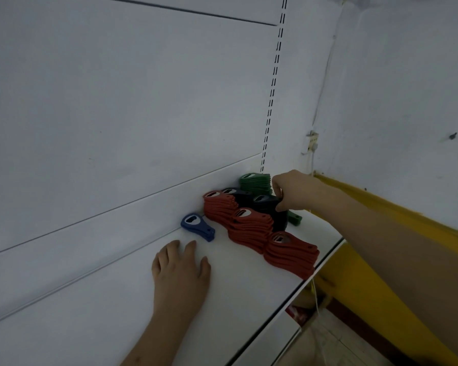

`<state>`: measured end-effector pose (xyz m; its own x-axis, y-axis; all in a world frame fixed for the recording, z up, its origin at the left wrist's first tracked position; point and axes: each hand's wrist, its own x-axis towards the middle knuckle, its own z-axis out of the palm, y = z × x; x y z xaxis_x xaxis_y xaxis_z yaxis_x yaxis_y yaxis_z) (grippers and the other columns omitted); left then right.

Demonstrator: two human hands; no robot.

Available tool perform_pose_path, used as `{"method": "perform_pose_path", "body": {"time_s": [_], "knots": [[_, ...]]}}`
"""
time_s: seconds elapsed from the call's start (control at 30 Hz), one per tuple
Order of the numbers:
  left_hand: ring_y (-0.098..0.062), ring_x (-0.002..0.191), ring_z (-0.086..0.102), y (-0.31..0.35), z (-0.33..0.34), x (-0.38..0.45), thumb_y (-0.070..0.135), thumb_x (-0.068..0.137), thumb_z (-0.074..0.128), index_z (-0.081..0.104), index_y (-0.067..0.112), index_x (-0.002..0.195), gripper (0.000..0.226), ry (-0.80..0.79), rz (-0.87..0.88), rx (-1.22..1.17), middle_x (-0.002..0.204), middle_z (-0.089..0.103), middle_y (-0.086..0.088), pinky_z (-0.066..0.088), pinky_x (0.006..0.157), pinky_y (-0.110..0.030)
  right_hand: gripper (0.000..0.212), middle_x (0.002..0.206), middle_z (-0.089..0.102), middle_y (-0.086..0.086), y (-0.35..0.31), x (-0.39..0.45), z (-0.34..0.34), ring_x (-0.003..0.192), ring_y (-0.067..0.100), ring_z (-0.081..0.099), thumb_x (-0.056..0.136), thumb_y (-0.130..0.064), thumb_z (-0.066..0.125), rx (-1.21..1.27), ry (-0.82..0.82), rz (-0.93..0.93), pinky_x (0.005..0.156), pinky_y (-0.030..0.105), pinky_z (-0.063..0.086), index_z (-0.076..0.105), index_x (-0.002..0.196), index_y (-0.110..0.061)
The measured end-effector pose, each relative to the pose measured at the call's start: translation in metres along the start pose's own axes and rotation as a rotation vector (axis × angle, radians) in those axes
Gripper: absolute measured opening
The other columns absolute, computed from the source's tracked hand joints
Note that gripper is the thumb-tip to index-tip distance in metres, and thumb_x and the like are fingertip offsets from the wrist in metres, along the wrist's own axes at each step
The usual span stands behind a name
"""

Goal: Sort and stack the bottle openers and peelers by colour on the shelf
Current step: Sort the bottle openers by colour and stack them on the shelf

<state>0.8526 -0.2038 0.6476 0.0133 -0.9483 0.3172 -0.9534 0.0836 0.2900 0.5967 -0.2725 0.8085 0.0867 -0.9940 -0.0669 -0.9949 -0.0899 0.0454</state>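
A white shelf (117, 299) runs along a white back panel (117, 114), seen from above by a head-worn camera. Near the right end of the shelf, stacks of flat plastic bottle openers sit packed together, sorted by colour.

Three red stacks step forward in a diagonal row: a back red stack (218, 207) against the panel, a middle red stack (250, 228) touching it, and a front red stack (291, 256) at the shelf's front edge. Behind the red ones stand two dark, near-black stacks, the rear dark stack (236, 194) and the near dark stack (269, 210). A green stack (255, 182) stands furthest back, in the corner by the slotted upright (271, 101). One loose green opener (294, 218) lies on the shelf just right of the near dark stack. A single blue opener (197, 227) lies alone, left of the red stacks, close to the back panel.

The right hand (292, 191) reaches in from the right. Its grip is closed on the near dark stack, thumb and curled fingers pinching the top right edge.

The left hand (181, 268) lies flat on the shelf, palm down, fingers relaxed and spread, holding nothing. Its fingertips are near the blue opener without touching it.

A yellow wall band (394, 215) runs behind the right arm.
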Motion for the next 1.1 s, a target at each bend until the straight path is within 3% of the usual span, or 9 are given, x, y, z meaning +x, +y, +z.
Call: {"method": "perform_pose_path", "body": {"time_s": [0.27, 0.37, 0.5, 0.63, 0.73, 0.8, 0.93, 1.03, 1.1], "knots": [[-0.037, 0.114, 0.055, -0.001, 0.002, 0.000, 0.051, 0.084, 0.031, 0.067, 0.015, 0.122, 0.063, 0.023, 0.012, 0.000, 0.122, 0.060, -0.018, 0.043, 0.099, -0.053, 0.044, 0.105, 0.058, 0.007, 0.000, 0.004, 0.000, 0.088, 0.021, 0.051, 0.078, -0.032, 0.080, 0.085, -0.038, 0.020, 0.071, 0.033, 0.047, 0.045, 0.099, -0.016], [-0.037, 0.114, 0.056, 0.000, 0.000, 0.001, 0.051, 0.085, 0.030, 0.066, 0.014, 0.123, 0.063, 0.012, 0.006, 0.000, 0.122, 0.060, -0.018, 0.043, 0.100, -0.053, 0.050, 0.114, 0.055, 0.008, 0.003, -0.001, -0.014, 0.096, 0.022, 0.051, 0.083, -0.038, 0.074, 0.131, -0.032, 0.062, 0.078, 0.034, 0.047, 0.046, 0.115, -0.011], [-0.037, 0.117, 0.055, 0.009, -0.004, -0.001, 0.049, 0.085, 0.028, 0.065, 0.015, 0.124, 0.063, -0.073, 0.043, 0.004, 0.125, 0.058, -0.018, 0.040, 0.104, -0.050, 0.044, 0.123, 0.058, 0.008, -0.004, -0.022, -0.042, 0.114, 0.026, 0.054, 0.090, -0.037, 0.067, 0.296, 0.299, 0.034, 0.088, 0.032, 0.042, 0.052, 0.122, -0.011], [-0.035, 0.146, 0.020, -0.003, -0.035, -0.010, 0.043, 0.100, 0.030, 0.037, 0.014, 0.150, 0.058, -0.334, 0.131, -0.044, 0.158, 0.025, -0.020, 0.010, 0.122, -0.044, 0.019, 0.109, 0.067, -0.007, -0.067, -0.036, -0.055, 0.099, 0.011, 0.063, 0.090, -0.035, 0.066, 0.728, 0.537, -0.237, 0.090, 0.029, 0.046, 0.061, 0.105, -0.025], [-0.032, 0.138, 0.039, -0.038, -0.069, -0.042, 0.026, 0.102, 0.049, 0.053, 0.004, 0.139, 0.043, -0.378, 0.407, -0.207, 0.147, 0.047, -0.020, 0.028, 0.117, -0.043, 0.006, 0.106, 0.069, -0.010, -0.134, -0.045, -0.042, 0.098, 0.014, 0.066, 0.094, -0.035, 0.062, 0.948, 0.537, -0.411, 0.090, 0.044, 0.054, 0.061, 0.099, -0.034], [-0.026, 0.116, 0.059, -0.068, -0.101, -0.076, 0.021, 0.098, 0.053, 0.067, 0.007, 0.123, 0.031, -0.292, 0.483, -0.301, 0.122, 0.067, -0.012, 0.047, 0.099, -0.037, 0.005, 0.099, 0.069, -0.007, -0.185, -0.054, -0.021, 0.091, 0.014, 0.067, 0.095, -0.031, 0.060, 0.998, 0.516, -0.455, 0.087, 0.041, 0.055, 0.061, 0.099, -0.028], [0.001, 0.069, 0.059, -0.138, -0.162, -0.129, 0.028, 0.092, 0.052, 0.067, 0.032, 0.100, 0.017, 0.044, 0.030, -0.335, 0.081, 0.067, 0.014, 0.048, 0.068, -0.020, 0.014, 0.083, 0.064, -0.012, -0.278, -0.081, 0.046, 0.073, 0.003, 0.060, 0.088, -0.029, 0.069, 0.872, 0.238, -0.569, 0.065, 0.015, 0.047, 0.056, 0.093, -0.025], [-0.005, 0.079, 0.059, -0.198, -0.171, -0.144, 0.022, 0.093, 0.054, 0.065, 0.031, 0.091, 0.015, 0.261, -0.371, -0.261, 0.087, 0.061, 0.015, 0.050, 0.072, -0.029, 0.032, 0.093, 0.056, -0.017, -0.318, -0.104, 0.087, 0.079, 0.001, 0.053, 0.082, -0.049, 0.070, 0.637, -0.008, -0.672, 0.069, 0.020, 0.046, 0.051, 0.101, -0.033], [-0.015, 0.095, 0.053, -0.226, -0.161, -0.147, 0.015, 0.091, 0.054, 0.067, 0.025, 0.096, 0.017, 0.286, -0.528, -0.145, 0.097, 0.056, 0.008, 0.047, 0.082, -0.034, 0.040, 0.100, 0.050, -0.017, -0.331, -0.114, 0.101, 0.088, 0.000, 0.050, 0.078, -0.056, 0.071, 0.539, -0.096, -0.739, 0.077, 0.023, 0.046, 0.051, 0.104, -0.033]]}}
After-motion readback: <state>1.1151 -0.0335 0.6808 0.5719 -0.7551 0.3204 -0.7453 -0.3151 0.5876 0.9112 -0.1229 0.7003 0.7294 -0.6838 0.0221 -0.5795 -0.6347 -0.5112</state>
